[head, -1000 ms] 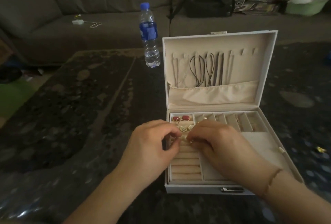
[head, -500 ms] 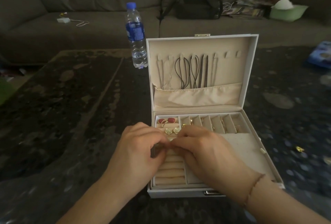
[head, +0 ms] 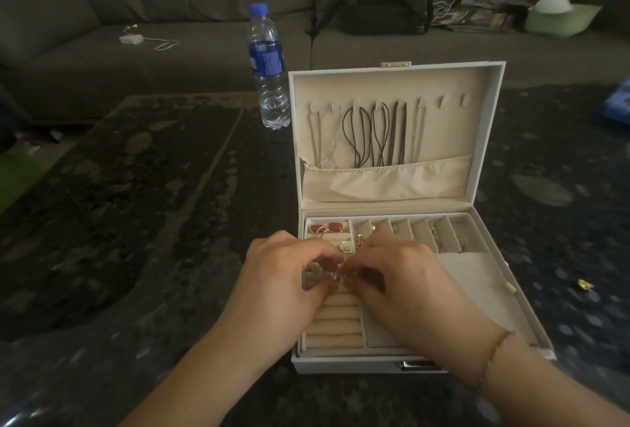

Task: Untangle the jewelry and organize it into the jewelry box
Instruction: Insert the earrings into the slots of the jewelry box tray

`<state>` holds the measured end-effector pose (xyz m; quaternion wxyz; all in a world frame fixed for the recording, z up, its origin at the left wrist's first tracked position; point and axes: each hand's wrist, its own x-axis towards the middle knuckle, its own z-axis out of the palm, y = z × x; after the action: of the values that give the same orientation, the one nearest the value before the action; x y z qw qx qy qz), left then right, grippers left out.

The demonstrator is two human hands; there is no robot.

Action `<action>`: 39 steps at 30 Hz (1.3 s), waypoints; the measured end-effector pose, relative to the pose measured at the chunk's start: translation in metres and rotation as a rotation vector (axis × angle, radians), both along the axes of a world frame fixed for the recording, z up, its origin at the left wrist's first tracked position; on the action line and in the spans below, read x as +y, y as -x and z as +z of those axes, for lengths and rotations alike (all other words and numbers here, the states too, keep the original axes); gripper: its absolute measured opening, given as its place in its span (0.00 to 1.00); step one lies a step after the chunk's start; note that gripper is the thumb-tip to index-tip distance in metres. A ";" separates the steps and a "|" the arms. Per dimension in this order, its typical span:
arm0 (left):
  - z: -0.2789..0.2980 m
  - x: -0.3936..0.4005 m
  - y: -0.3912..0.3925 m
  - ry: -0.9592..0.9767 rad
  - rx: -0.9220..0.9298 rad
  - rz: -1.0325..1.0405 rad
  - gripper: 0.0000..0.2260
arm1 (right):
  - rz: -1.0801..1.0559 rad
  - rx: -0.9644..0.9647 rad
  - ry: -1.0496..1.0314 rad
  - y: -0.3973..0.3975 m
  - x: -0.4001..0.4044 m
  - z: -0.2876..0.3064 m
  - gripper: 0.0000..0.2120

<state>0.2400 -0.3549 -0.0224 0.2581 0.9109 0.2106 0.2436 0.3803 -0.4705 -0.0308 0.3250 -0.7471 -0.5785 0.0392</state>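
A white jewelry box (head: 531,334) stands open on the dark table, its lid upright with several cords (head: 371,133) hanging inside it. My left hand (head: 283,276) and my right hand (head: 405,276) meet over the ring rolls (head: 335,324) at the box's left side. Both pinch a small gold piece of jewelry (head: 339,277) between their fingertips. Red earrings (head: 327,228) and a white flower earring (head: 347,246) lie in the slots just beyond my fingers. Gold pieces sit in the narrow compartments (head: 439,235) at the back.
A water bottle (head: 269,68) stands left of the lid. A small gold piece (head: 584,285) lies on the table right of the box. A sofa behind holds a black bag (head: 381,0), magazines, a green tissue box (head: 559,17) and a white charger (head: 131,39).
The view has shifted a little. Both hands stay together over the ring rolls, and their fingertips work the small gold piece.
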 end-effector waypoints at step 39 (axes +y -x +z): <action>0.007 0.003 -0.009 -0.223 0.223 -0.118 0.03 | -0.053 0.170 0.021 -0.008 -0.010 0.015 0.09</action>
<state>0.2491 -0.3522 -0.0153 0.1441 0.9661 0.1555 0.1475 0.3879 -0.4801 -0.0155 0.3660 -0.7596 -0.5283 0.1000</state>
